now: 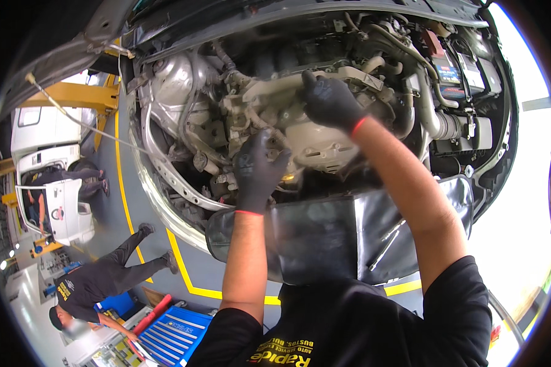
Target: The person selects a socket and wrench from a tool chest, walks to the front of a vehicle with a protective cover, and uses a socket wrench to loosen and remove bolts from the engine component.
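Observation:
Both hands wear black gloves with red cuffs over the engine bay of a car. My left hand point(255, 168) is at the left side of the engine point(315, 144), beside hoses and fittings. Its thumb stands apart from its fingers, and I see nothing held in it. Farther up and to the right, my right hand point(332, 103) is closed at the pale intake pipe point(275, 88). What lies within its fingers is hidden. A black fender cover point(312, 235) drapes over the car's front edge, and a long metal ratchet-like tool point(386, 248) rests on it.
A battery point(453, 70) and an air filter box point(471, 134) sit at the right of the bay. A thin prop rod point(82, 125) crosses at the left. Beyond are a co-worker point(98, 281) by a blue tool cabinet point(174, 333) and a white vehicle point(55, 202) with its door open.

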Motion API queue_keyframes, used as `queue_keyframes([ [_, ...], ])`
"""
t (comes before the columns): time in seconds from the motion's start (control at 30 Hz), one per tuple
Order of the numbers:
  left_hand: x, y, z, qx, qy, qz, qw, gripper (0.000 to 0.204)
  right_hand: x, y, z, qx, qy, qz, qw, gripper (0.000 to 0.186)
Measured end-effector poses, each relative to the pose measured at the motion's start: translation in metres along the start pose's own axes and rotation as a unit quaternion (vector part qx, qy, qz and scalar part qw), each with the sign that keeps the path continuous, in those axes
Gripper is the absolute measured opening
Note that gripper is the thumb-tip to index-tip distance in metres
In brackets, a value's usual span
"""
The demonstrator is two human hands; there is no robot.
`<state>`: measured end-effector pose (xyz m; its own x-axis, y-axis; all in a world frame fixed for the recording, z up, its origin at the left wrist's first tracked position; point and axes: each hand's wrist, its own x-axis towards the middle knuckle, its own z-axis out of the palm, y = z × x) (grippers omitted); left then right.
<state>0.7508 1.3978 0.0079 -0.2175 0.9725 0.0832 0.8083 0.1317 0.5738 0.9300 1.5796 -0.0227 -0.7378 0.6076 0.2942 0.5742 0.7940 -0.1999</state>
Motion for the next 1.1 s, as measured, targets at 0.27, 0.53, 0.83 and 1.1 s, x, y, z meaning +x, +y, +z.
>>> queue_keyframes([
  [0.27, 0.038, 0.031, 0.031, 0.054, -0.01, -0.024, 0.998, 0.051, 0.011, 0.014, 0.0, -0.006, -0.018, -0.079, 0.997, 0.018],
  [0.53, 0.061, 0.046, 0.061, 0.135, 0.002, -0.071, 0.988, 0.049, 0.003, 0.018, -0.007, -0.059, -0.047, -0.026, 0.997, 0.014],
  [0.83, 0.065, 0.037, 0.083, 0.149, 0.028, -0.072, 0.986, 0.04, -0.011, 0.004, 0.019, -0.002, 0.03, 0.007, 1.0, 0.017],
  [1.1, 0.069, 0.028, 0.079, 0.155, 0.035, -0.019, 0.987, 0.019, -0.018, 0.002, -0.001, 0.024, 0.046, 0.024, 0.998, 0.024],
])
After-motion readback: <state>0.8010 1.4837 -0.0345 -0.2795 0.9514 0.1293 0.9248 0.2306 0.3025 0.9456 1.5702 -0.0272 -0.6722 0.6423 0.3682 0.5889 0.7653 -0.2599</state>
